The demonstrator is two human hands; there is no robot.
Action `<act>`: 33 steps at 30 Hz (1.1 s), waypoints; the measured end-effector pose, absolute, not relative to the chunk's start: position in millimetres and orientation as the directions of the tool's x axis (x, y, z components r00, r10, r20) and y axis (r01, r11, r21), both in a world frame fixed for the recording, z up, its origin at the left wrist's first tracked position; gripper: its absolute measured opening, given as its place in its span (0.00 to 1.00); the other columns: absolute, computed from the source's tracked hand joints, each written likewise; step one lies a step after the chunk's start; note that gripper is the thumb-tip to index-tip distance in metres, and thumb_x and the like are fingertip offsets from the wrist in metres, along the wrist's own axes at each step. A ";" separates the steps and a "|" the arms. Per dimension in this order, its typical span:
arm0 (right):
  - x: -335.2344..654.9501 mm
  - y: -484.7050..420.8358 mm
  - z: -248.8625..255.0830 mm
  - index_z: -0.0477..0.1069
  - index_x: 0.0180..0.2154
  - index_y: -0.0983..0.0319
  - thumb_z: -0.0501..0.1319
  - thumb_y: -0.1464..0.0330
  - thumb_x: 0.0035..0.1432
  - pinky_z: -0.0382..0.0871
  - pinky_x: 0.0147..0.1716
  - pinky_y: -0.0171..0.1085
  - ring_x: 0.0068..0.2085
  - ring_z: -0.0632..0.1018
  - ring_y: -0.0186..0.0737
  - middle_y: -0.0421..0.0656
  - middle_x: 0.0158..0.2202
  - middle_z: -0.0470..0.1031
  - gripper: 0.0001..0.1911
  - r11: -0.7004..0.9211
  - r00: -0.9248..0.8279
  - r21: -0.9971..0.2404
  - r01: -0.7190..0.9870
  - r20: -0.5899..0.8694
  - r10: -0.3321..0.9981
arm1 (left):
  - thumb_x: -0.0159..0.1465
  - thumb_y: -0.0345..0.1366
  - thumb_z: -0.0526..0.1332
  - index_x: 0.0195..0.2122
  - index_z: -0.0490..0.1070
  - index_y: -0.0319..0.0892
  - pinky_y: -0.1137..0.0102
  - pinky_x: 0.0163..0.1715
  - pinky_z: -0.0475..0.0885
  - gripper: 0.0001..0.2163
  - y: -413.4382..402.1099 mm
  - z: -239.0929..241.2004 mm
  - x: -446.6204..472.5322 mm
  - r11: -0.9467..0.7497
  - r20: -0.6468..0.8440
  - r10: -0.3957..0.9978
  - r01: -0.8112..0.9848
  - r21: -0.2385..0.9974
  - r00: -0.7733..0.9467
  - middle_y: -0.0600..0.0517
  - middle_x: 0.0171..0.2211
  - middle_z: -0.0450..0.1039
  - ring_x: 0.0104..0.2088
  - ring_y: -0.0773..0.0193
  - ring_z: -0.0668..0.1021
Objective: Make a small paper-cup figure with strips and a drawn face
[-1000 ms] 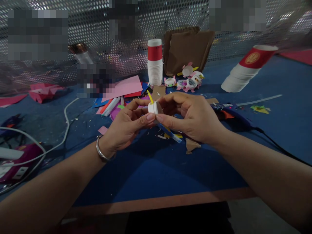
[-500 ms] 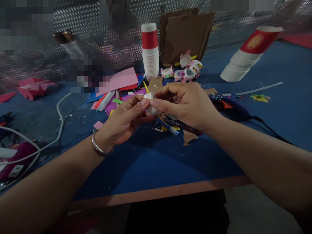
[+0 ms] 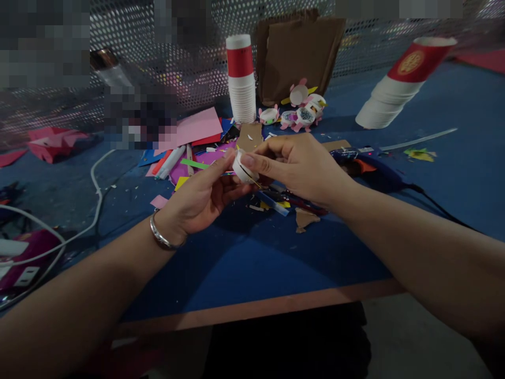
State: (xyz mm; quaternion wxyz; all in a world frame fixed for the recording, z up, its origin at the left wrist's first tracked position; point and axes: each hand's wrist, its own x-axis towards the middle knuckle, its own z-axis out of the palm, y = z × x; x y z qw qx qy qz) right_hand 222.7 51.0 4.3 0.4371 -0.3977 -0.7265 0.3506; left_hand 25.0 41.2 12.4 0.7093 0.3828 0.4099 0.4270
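Both hands meet above the middle of the blue table [image 3: 252, 263]. My left hand [image 3: 199, 199], a silver bangle at its wrist, pinches a small white paper-cup piece [image 3: 241, 167] from the left. From the right, my right hand [image 3: 303, 167] closes its thumb and forefinger on the same piece. Thin coloured paper strips stick out near the piece. Just under the hands lie scissors [image 3: 294, 201], a blue strip [image 3: 272, 204] and a brown cardboard scrap [image 3: 305, 218].
Coloured paper sheets [image 3: 195, 129] and markers [image 3: 171, 160] lie behind the hands. A tall cup stack [image 3: 241, 79] stands before a brown bag [image 3: 300, 50]; a leaning cup stack [image 3: 398, 87] is at right. Small cup crafts [image 3: 302, 113], a glue gun [image 3: 371, 168] and a white cable [image 3: 97, 195] are nearby.
The camera view has tipped so the table things sit higher in frame. The white piece has been turned between my fingers, its rim tilted now; both hands stay pinched on it.
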 end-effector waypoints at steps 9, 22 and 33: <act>223.0 50.2 7.4 0.81 0.31 0.61 0.72 0.43 0.60 0.63 0.25 0.36 0.28 0.75 0.36 0.40 0.22 0.75 0.27 0.406 -0.315 -0.866 0.291 0.314 0.896 | 0.76 0.40 0.63 0.41 0.81 0.38 0.79 0.32 0.82 0.11 40.1 12.0 27.4 0.367 -0.304 0.924 -0.307 0.878 0.233 0.50 0.34 0.84 0.30 0.69 0.84; 222.4 44.9 8.2 0.82 0.41 0.61 0.74 0.48 0.60 0.74 0.34 0.38 0.33 0.82 0.39 0.44 0.36 0.86 0.23 0.435 -0.343 -0.867 0.243 0.342 0.875 | 0.76 0.40 0.63 0.40 0.80 0.38 0.80 0.30 0.82 0.12 46.2 16.1 20.4 0.347 -0.283 0.934 -0.362 0.865 0.220 0.51 0.33 0.83 0.27 0.71 0.83; 218.7 39.1 11.8 0.76 0.34 0.58 0.68 0.70 0.64 0.72 0.38 0.43 0.35 0.78 0.40 0.42 0.36 0.80 0.05 0.600 -0.384 -0.741 0.302 0.481 0.788 | 0.74 0.44 0.66 0.43 0.81 0.40 0.78 0.35 0.83 0.11 45.2 12.8 17.7 0.322 -0.245 0.938 -0.352 0.879 0.246 0.50 0.36 0.84 0.32 0.68 0.85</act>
